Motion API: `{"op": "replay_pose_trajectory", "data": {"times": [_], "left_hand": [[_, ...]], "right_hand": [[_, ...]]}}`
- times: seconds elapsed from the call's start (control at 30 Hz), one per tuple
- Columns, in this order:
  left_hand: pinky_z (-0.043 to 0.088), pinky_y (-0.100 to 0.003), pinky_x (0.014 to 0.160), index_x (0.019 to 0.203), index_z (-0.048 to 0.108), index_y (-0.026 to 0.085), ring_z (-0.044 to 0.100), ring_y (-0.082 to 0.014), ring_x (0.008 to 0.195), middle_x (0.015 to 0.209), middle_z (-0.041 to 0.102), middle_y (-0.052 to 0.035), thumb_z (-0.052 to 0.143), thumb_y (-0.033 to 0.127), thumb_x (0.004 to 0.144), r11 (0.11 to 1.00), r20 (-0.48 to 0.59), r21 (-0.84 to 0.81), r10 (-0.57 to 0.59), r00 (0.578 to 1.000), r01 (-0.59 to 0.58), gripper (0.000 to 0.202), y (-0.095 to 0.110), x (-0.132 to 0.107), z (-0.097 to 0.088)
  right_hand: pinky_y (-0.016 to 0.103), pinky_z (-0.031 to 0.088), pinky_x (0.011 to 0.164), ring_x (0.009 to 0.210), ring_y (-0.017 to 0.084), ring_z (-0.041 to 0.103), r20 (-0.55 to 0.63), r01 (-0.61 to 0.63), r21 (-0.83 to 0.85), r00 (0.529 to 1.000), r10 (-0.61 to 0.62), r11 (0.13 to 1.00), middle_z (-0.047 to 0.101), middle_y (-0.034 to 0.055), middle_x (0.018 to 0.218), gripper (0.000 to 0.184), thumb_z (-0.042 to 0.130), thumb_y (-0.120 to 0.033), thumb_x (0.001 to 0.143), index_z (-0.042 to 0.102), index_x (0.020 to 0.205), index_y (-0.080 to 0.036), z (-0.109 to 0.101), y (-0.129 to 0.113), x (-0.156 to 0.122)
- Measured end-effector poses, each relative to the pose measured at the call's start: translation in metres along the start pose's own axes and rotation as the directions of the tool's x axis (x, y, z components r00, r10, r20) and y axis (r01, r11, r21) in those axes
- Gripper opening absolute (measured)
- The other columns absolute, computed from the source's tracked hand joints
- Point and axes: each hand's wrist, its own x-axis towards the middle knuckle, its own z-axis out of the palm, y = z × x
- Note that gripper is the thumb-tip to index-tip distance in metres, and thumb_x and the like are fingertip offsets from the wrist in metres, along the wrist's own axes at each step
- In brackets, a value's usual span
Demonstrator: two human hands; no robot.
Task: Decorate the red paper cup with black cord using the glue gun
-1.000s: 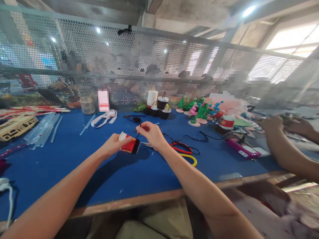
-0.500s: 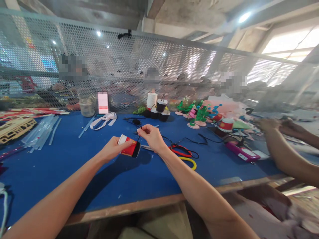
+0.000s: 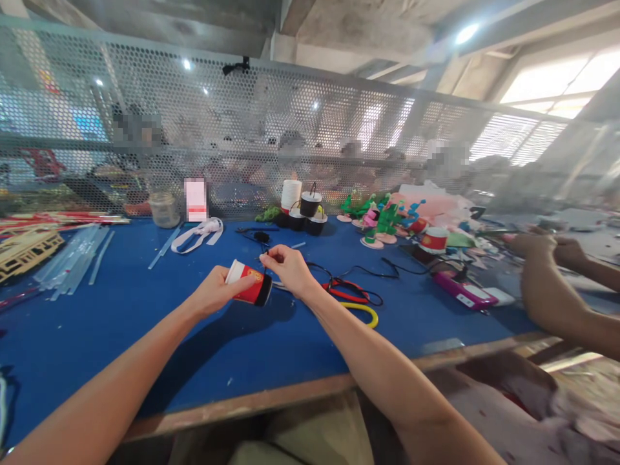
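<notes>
My left hand (image 3: 216,290) grips a small red paper cup (image 3: 248,288) with a black rim, tipped on its side above the blue table (image 3: 145,310). Just to its right, my right hand (image 3: 289,268) pinches a thin black cord (image 3: 265,257) at the cup's black rim. Both hands are closed. Red, black and yellow cords (image 3: 356,298) lie on the table right behind my right wrist.
A perforated metal screen (image 3: 242,129) closes the table's far side. In front of it stand black and white cups (image 3: 303,208), a jar (image 3: 163,208), a white strap (image 3: 198,232), clear sticks (image 3: 72,258). Foam craft pieces (image 3: 387,219) and a pink device (image 3: 462,290) lie right. Another person's hands (image 3: 547,252) work at far right.
My right hand has dropped and moved left, closer to the cup's rim. The cup tilted slightly. The other person's hands shifted a little.
</notes>
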Motion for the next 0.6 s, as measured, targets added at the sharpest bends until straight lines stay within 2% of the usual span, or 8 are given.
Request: {"op": "replay_pose_trajectory", "data": {"times": [0.3, 0.6], "left_hand": [[0.025, -0.019, 0.043, 0.045, 0.05, 0.013, 0.032, -0.0053, 0.044, 0.042, 0.042, 0.0043, 0.065, 0.041, 0.054, 0.999, -0.018, 0.044, 0.015, 1.0, -0.014, 0.033, 0.0072, -0.0034, 0.001], [0.027, -0.019, 0.043, 0.048, 0.053, 0.012, 0.035, -0.0057, 0.045, 0.044, 0.045, 0.0038, 0.064, 0.041, 0.056, 0.997, -0.019, 0.053, 0.05, 0.999, -0.049, 0.032, 0.0016, -0.0013, -0.0015]], "right_hand": [[0.025, 0.034, 0.052, 0.051, 0.01, 0.041, 0.007, -0.023, -0.033, 1.0, 0.024, 0.999, 0.048, -0.0035, 0.053, 0.02, 0.056, -0.035, 0.064, 0.046, 0.058, -0.019, 0.0016, -0.0015, -0.0005], [0.025, 0.034, 0.053, 0.051, 0.01, 0.042, 0.02, -0.039, -0.033, 0.999, 0.039, 0.999, 0.045, -0.0046, 0.051, 0.019, 0.056, -0.034, 0.064, 0.046, 0.057, -0.019, 0.0014, -0.0025, -0.0018]]}}
